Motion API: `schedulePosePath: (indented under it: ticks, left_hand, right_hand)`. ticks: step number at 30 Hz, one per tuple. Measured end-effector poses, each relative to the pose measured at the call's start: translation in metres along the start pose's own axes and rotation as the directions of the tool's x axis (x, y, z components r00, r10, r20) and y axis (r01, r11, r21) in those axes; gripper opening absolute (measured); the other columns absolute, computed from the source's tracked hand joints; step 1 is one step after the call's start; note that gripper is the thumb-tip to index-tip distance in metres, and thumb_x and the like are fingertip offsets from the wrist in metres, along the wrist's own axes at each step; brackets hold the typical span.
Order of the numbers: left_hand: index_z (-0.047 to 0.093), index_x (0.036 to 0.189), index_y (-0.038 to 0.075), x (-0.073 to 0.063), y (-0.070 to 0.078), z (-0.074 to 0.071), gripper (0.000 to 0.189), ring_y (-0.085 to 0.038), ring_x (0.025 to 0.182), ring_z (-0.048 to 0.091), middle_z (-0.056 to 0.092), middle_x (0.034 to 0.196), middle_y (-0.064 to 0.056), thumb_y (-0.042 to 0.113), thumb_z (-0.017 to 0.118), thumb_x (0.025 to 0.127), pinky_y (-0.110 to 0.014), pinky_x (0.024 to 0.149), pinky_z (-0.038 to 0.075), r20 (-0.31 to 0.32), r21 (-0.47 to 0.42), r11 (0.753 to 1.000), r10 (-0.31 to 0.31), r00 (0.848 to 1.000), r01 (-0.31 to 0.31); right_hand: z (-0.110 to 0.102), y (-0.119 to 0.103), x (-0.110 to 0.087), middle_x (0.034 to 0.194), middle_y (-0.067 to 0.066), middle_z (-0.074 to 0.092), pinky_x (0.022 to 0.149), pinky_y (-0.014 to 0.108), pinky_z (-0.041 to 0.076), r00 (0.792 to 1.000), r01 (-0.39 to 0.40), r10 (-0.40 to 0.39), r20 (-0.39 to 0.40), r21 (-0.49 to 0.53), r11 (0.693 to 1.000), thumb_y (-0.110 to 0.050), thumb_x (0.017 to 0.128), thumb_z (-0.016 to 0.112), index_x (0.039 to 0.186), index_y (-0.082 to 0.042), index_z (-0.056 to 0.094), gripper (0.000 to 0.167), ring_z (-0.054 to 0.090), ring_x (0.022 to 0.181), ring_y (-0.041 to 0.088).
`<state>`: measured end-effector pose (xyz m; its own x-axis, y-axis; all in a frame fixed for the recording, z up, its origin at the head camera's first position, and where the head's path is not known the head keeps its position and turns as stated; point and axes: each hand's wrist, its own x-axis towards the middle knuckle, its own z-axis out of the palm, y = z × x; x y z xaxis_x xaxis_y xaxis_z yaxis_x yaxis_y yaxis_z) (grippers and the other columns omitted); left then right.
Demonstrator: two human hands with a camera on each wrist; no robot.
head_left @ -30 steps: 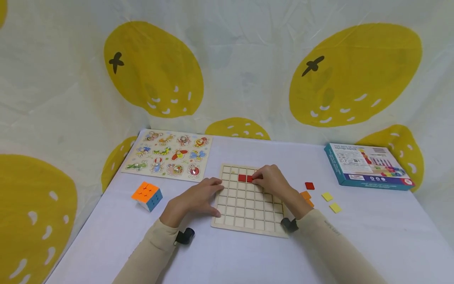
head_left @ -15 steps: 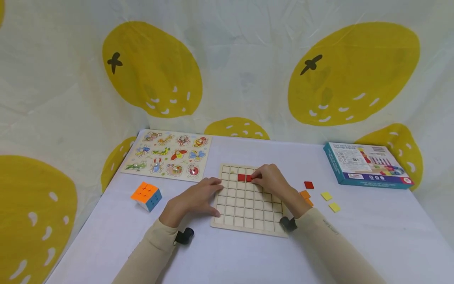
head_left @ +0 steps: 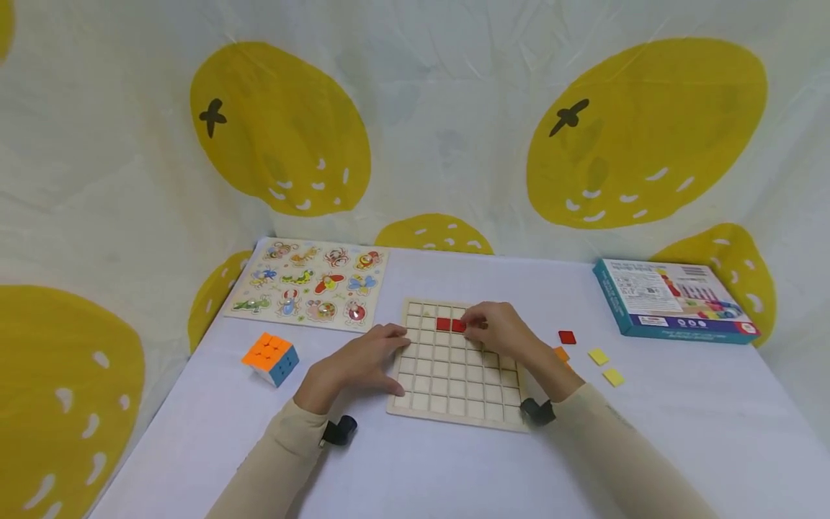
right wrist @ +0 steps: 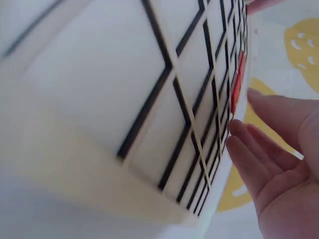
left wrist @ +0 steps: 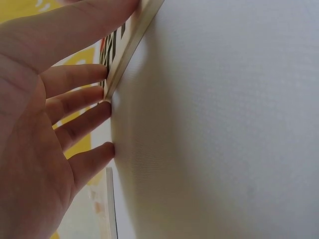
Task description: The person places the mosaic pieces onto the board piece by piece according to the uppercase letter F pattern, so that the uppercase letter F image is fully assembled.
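Note:
A square wooden grid board [head_left: 457, 371] lies flat on the table, with two red square tiles [head_left: 444, 324] side by side in a row near its far edge. My left hand [head_left: 353, 362] rests at the board's left side, its fingers and thumb spread along the edge. Over the right-hand red tile is my right hand [head_left: 504, 333], palm down with the fingertips just beside the tile. In the right wrist view, the thumb and loosely bent fingers of the right hand [right wrist: 284, 169] stand apart near the red tiles [right wrist: 238, 82]. The left wrist view shows the left fingers touching the board's edge [left wrist: 130, 47].
Right of the board lie a loose red tile [head_left: 567, 337], orange tiles [head_left: 561, 353] partly behind the right forearm, and two yellow tiles [head_left: 599, 356]. A flat box [head_left: 674, 299] sits at the back right. On the left are an insect puzzle board [head_left: 308, 285] and a puzzle cube [head_left: 270, 358].
My right hand has loosened from the right-hand red tile and shifted slightly right, leaving more of the tile showing. The left hand has stayed at the board's edge.

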<state>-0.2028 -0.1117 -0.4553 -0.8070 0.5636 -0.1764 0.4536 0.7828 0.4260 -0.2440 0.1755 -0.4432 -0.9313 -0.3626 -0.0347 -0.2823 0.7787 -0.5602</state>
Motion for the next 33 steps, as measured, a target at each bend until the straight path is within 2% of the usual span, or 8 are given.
schedulePosePath:
  ticks: [3, 6, 9, 12, 17, 21, 26, 33]
  left_hand:
    - [0.054, 0.148, 0.013, 0.001, 0.001, 0.0, 0.089, -0.021, 0.14, 0.046, 0.044, 0.159, -0.002, 0.047, 0.089, 0.074, -0.039, 0.117, 0.046, 0.002, 0.003, 1.0, -0.006, 1.0, 0.006]
    - [0.054, 0.148, 0.014, 0.001, 0.001, 0.001, 0.088, -0.023, 0.144, 0.044, 0.044, 0.16, -0.002, 0.048, 0.089, 0.074, -0.04, 0.119, 0.044, 0.002, 0.009, 1.0, -0.018, 1.0, 0.018]
    - [0.054, 0.148, 0.015, 0.001, 0.0, 0.001, 0.088, -0.024, 0.148, 0.042, 0.043, 0.161, -0.002, 0.049, 0.089, 0.075, -0.041, 0.12, 0.042, 0.005, 0.01, 1.0, -0.024, 1.0, 0.023]
    - [0.054, 0.148, 0.014, 0.001, 0.0, 0.0, 0.088, -0.024, 0.148, 0.042, 0.043, 0.161, -0.003, 0.049, 0.089, 0.075, -0.041, 0.12, 0.043, 0.003, 0.004, 1.0, -0.025, 1.0, 0.025]
    - [0.054, 0.148, 0.014, 0.0, 0.001, -0.001, 0.088, -0.023, 0.148, 0.042, 0.043, 0.161, -0.003, 0.047, 0.089, 0.075, -0.041, 0.121, 0.042, 0.005, -0.006, 1.0, -0.025, 1.0, 0.025]
    - [0.053, 0.149, 0.013, -0.001, 0.002, -0.001, 0.087, -0.024, 0.149, 0.041, 0.042, 0.161, -0.003, 0.047, 0.088, 0.076, -0.041, 0.121, 0.041, 0.01, -0.007, 1.0, -0.019, 1.0, 0.019]
    - [0.054, 0.148, 0.012, -0.001, 0.002, -0.002, 0.087, -0.024, 0.149, 0.041, 0.043, 0.161, -0.004, 0.047, 0.088, 0.076, -0.042, 0.121, 0.041, 0.008, -0.015, 1.0, -0.011, 1.0, 0.011]
    - [0.054, 0.148, 0.011, -0.001, 0.002, -0.001, 0.088, -0.024, 0.144, 0.044, 0.044, 0.16, -0.005, 0.047, 0.089, 0.075, -0.041, 0.118, 0.044, 0.002, -0.007, 1.0, -0.009, 1.0, 0.009]
  right_hand:
    - [-0.012, 0.004, -0.007, 0.139, 0.016, 0.065, 0.109, 0.054, 0.051, 0.999, -0.033, 0.033, -0.015, -0.003, 0.999, -0.015, 0.093, 0.074, 0.127, -0.006, 0.07, 0.036, 0.061, 0.129, 0.037]
    - [-0.027, 0.015, -0.015, 0.148, 0.019, 0.057, 0.117, 0.06, 0.041, 0.997, -0.063, 0.061, -0.053, -0.034, 0.997, -0.018, 0.092, 0.075, 0.134, -0.006, 0.065, 0.045, 0.05, 0.14, 0.042]
    - [-0.044, 0.03, -0.025, 0.151, 0.023, 0.052, 0.118, 0.064, 0.035, 0.993, -0.092, 0.088, -0.079, -0.046, 0.995, -0.02, 0.092, 0.075, 0.139, -0.004, 0.06, 0.052, 0.044, 0.143, 0.046]
    - [-0.058, 0.046, -0.036, 0.155, 0.026, 0.046, 0.118, 0.067, 0.033, 0.985, -0.156, 0.153, -0.075, -0.036, 0.987, -0.022, 0.093, 0.075, 0.144, -0.005, 0.055, 0.058, 0.039, 0.144, 0.048]
    - [-0.071, 0.07, -0.054, 0.158, 0.029, 0.038, 0.115, 0.07, 0.034, 0.956, -0.295, 0.294, -0.021, -0.018, 0.955, -0.023, 0.094, 0.072, 0.149, -0.009, 0.049, 0.061, 0.033, 0.145, 0.051]
    - [-0.072, 0.089, -0.066, 0.156, 0.031, 0.04, 0.113, 0.072, 0.035, 0.934, -0.356, 0.356, 0.01, -0.019, 0.934, -0.018, 0.094, 0.071, 0.147, -0.009, 0.053, 0.056, 0.033, 0.143, 0.054]
    - [-0.07, 0.104, -0.077, 0.15, 0.032, 0.046, 0.112, 0.072, 0.036, 0.928, -0.37, 0.372, 0.031, -0.05, 0.928, -0.018, 0.094, 0.072, 0.141, -0.006, 0.058, 0.051, 0.035, 0.14, 0.055]
    - [-0.068, 0.114, -0.082, 0.141, 0.034, 0.052, 0.11, 0.071, 0.04, 0.944, -0.329, 0.33, 0.011, -0.071, 0.942, -0.014, 0.093, 0.073, 0.133, 0.0, 0.064, 0.044, 0.041, 0.134, 0.055]
